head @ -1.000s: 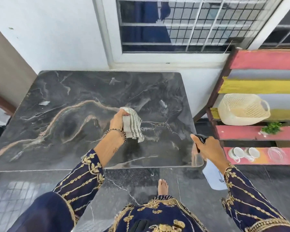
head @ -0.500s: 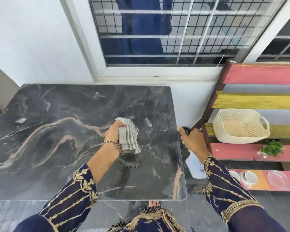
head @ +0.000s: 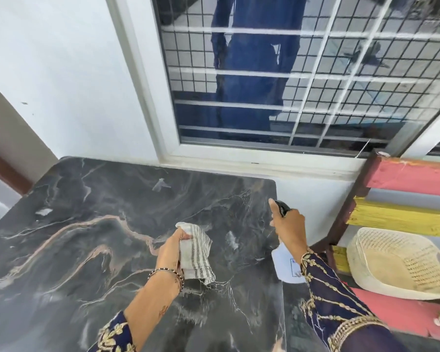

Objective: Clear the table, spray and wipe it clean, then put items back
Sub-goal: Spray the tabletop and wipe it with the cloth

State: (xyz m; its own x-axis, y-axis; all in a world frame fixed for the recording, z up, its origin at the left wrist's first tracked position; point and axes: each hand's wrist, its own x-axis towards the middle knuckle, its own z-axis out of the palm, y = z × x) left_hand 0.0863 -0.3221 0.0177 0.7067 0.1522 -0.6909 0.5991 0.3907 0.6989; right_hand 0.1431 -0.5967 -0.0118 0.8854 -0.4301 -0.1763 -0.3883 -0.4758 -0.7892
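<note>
- The table point(head: 99, 250) has a dark marble top with tan and white veins, its far edge against the white wall.
- A striped cloth point(head: 196, 252) hangs over the table's right half, gripped by the left hand point(head: 170, 250). Whether its lower edge touches the top cannot be told.
- A slatted shelf rack point(head: 412, 179) stands just right of the table, with pink and yellow boards.
- A cream woven basket point(head: 401, 265) lies tilted on the rack's lower pink board, right of the table.
</note>
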